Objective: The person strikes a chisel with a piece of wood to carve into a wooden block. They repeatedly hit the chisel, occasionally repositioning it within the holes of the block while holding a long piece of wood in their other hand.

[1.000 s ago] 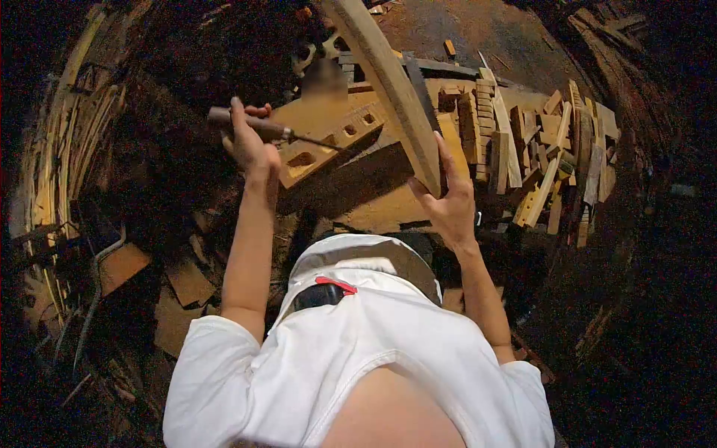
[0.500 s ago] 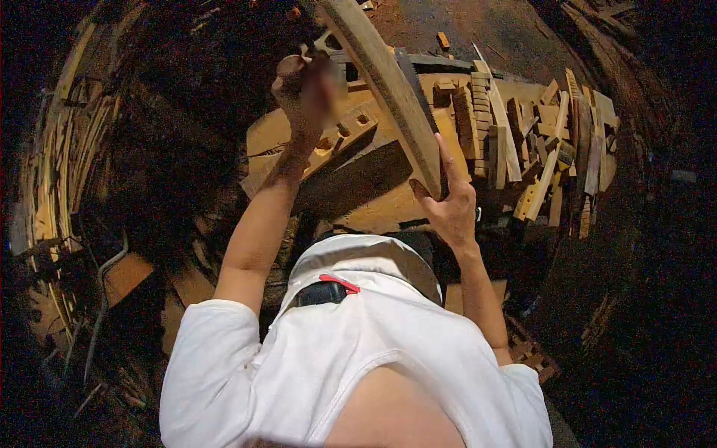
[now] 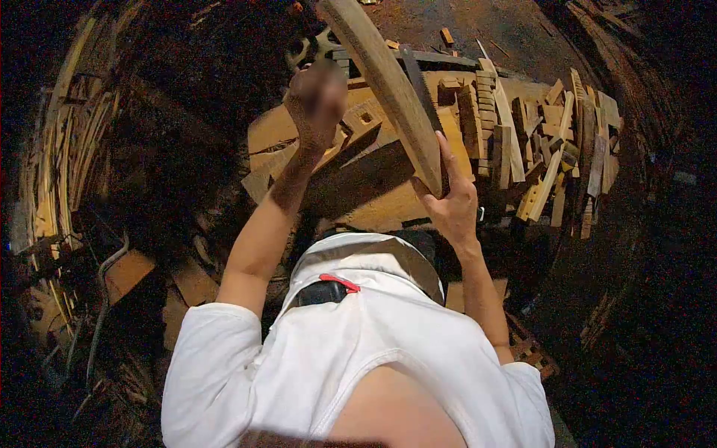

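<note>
My right hand point(image 3: 455, 198) grips the near end of a long, slightly curved wooden plank point(image 3: 385, 93), index finger stretched along its right edge. The plank slants up and away to the left, its far end cut off by the top of the view. Left of it, my left hand point(image 3: 317, 108) is raised over the workbench, its fingers smeared so their grip cannot be made out. A wooden block with a square hole point(image 3: 366, 118) lies beside that hand. Just right of the plank shows a toothed saw blade point(image 3: 420, 82), partly covered by it.
Many upright wooden offcuts point(image 3: 515, 138) stand packed along the right of the bench. A bare board surface point(image 3: 381, 205) lies nearer my body. Thin wood strips point(image 3: 56, 164) lean at the far left, and a small block point(image 3: 447, 37) rests on the floor beyond.
My left hand has moved slightly right and down, closer to the plank, with the forearm following. The right hand and plank stay nearly in place.
</note>
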The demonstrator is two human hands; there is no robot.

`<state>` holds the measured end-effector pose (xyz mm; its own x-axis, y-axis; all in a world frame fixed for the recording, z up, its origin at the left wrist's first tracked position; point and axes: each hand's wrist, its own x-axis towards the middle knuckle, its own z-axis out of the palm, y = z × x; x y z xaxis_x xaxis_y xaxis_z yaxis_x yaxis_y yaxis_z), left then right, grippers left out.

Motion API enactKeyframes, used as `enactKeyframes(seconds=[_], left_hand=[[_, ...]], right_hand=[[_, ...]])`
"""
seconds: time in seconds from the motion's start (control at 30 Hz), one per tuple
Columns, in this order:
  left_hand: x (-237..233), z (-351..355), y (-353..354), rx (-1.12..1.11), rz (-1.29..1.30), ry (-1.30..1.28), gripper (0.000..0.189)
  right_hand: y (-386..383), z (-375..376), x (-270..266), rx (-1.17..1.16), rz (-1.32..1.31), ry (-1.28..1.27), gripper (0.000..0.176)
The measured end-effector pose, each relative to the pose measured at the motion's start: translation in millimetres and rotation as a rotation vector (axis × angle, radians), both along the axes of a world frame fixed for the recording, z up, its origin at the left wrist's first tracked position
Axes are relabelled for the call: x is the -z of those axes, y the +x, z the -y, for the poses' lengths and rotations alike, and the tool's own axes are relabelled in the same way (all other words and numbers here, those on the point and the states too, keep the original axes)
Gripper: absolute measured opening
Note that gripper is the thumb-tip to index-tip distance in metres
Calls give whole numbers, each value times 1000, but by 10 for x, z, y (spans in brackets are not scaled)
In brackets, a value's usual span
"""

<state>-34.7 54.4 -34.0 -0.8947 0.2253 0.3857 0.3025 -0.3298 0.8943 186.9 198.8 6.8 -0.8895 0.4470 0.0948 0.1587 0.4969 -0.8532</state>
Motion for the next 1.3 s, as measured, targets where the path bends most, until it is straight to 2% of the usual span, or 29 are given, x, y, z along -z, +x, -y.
enactKeyframes(seconds=[0.13,0.2,0.23,0.3,0.37,0.4,0.43,0.47,0.53,0.57,0.6,0.67,0.7,0.73,0.77,0.8,0.83,0.87,0.93,1.07,1.1,1.13,1.17,1.2,1.23,1.27,1.3], left_hand=[[322,-14,17,-31,5,52,20],[376,-93,74,-36,293,66,17],[398,-140,84,-38,292,67,17],[56,-255,169,-33,-253,77,18],[107,-225,216,35,-261,30,23],[128,-226,226,108,-269,-15,29],[143,-296,202,50,-326,-37,38],[190,-365,211,44,-328,-34,38],[415,-495,279,107,-56,48,39],[419,-517,282,136,78,86,40],[416,-531,200,126,72,87,40],[382,-557,-76,22,-724,-14,38],[393,-565,208,68,-107,-39,38],[363,-510,287,47,-106,-50,38],[229,-456,299,6,-232,-117,39],[82,-426,273,-29,-364,-182,40],[4,-425,261,-61,-499,-242,41],[34,-465,249,-67,-510,-239,41],[155,-561,208,4,-518,-203,40],[-54,-509,196,38,-383,-342,44],[-24,-545,127,-123,-596,-354,42],[16,-619,99,-106,-600,-346,42],[111,-710,83,36,-404,-141,39],[86,-789,97,181,-202,58,37],[78,-819,131,124,-152,154,36],[-9,-755,90,140,-152,156,36],[-101,-624,43,43,-376,-97,35]], right_hand=[[-3,8,-24,-10,20,31,88],[-34,24,-64,-14,13,47,88],[-58,32,-115,-30,-27,-10,86],[-110,50,-275,-48,-67,-64,85],[-157,81,-471,-67,-308,-1,83],[-150,86,-515,-72,-308,0,83],[-130,91,-556,-52,-340,74,82],[-122,87,-581,-32,-374,149,82],[-95,10,-541,-61,-342,247,82],[-87,-26,-499,-125,-189,229,81],[-85,-40,-458,-189,-37,210,80],[-98,-13,-472,-195,-151,198,79],[-53,48,-527,-99,-213,151,79],[-39,92,-592,-3,-281,102,79],[-87,103,-692,18,-401,275,78],[-103,95,-668,7,-413,268,78],[-79,68,-608,-58,-202,152,77],[-63,27,-548,-118,12,39,76],[-102,-46,-489,-149,-83,91,75],[-94,3,-605,-72,-206,92,72],[-120,-5,-588,-77,-178,128,73],[-149,-24,-577,-77,-154,166,74],[-173,-47,-511,-96,-20,78,76],[-200,-93,-484,-71,-24,84,76],[-237,-145,-462,-88,-72,121,77],[-255,-178,-444,-108,-115,154,78],[-258,-174,-499,-90,-194,236,78]])
